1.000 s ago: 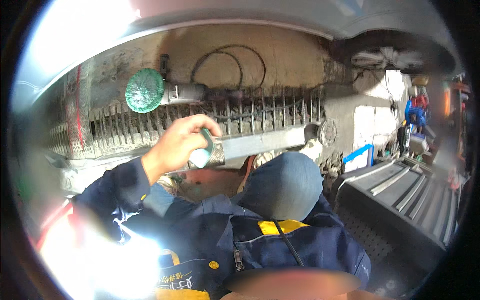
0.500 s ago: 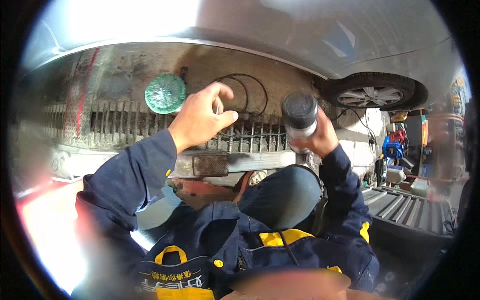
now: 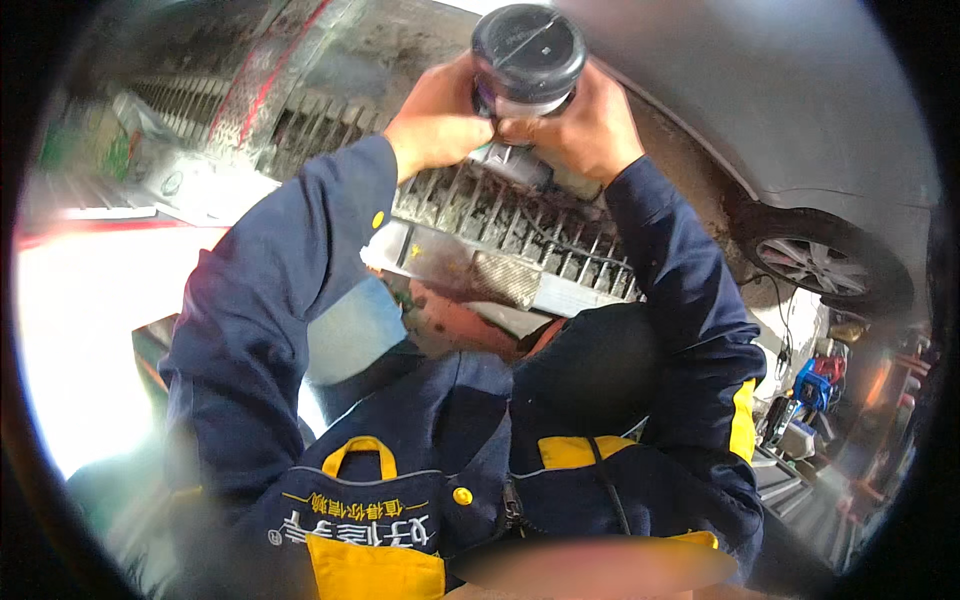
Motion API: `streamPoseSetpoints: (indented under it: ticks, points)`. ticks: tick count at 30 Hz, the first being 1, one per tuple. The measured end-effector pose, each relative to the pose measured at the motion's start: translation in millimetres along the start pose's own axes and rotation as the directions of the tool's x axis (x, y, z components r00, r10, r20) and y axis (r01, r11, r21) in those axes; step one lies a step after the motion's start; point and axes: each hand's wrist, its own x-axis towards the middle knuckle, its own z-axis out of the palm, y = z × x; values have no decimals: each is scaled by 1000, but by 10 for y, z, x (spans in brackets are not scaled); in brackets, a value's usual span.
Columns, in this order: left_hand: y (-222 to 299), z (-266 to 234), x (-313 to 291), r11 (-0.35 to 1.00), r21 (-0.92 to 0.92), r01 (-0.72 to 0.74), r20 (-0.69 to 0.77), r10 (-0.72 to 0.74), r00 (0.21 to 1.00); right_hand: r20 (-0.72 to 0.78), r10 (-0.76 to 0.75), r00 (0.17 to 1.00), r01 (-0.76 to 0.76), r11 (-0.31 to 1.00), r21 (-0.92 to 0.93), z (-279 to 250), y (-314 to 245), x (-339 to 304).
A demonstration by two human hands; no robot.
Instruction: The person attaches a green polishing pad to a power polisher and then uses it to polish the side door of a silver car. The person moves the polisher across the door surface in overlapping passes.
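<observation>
Both of my hands hold a bottle-like cylinder with a wide black cap (image 3: 528, 50), raised in front of me at the upper middle. My left hand (image 3: 440, 122) is closed around its left side. From the right, my right hand (image 3: 590, 125) wraps it, with the fingers partly hidden behind it. Below the cap a pale, purplish band shows between the hands; most of the body is covered. Under the hands a greyish rounded shape (image 3: 515, 168) shows, and I cannot tell whether it belongs to the bottle.
A slotted metal grate (image 3: 480, 215) runs across the floor beneath my hands, edged by a metal beam (image 3: 430, 255). Beyond it stands a grey car body (image 3: 790, 110) with a wheel (image 3: 815, 262) at right. Blue and red tools (image 3: 818, 382) lie at far right.
The bottle has moved up and left in my right hand. My left hand, empty before, has come over and closed on it. My view has turned, and the green round object is out of sight.
</observation>
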Motion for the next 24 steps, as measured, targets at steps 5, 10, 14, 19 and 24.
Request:
streamPoseSetpoints:
  ticks: [5,10,14,19,24]
  points:
    - [158,-88,107,966,236,-106,-126,138,982,-72,-53,996,41,988,-152,37,69,100]
    - [453,-243,161,966,256,-27,-98,54,994,-64,5,998,-11,996,-87,105,-189,275]
    - [285,-445,103,845,496,-199,-156,312,937,-33,-47,998,53,980,192,4,-350,251]
    - [-238,-388,59,834,533,-142,-99,227,969,-81,-71,994,66,996,-66,503,135,340]
    - [-337,-179,-55,990,123,63,-106,-50,993,-34,85,996,-82,993,82,721,555,121]
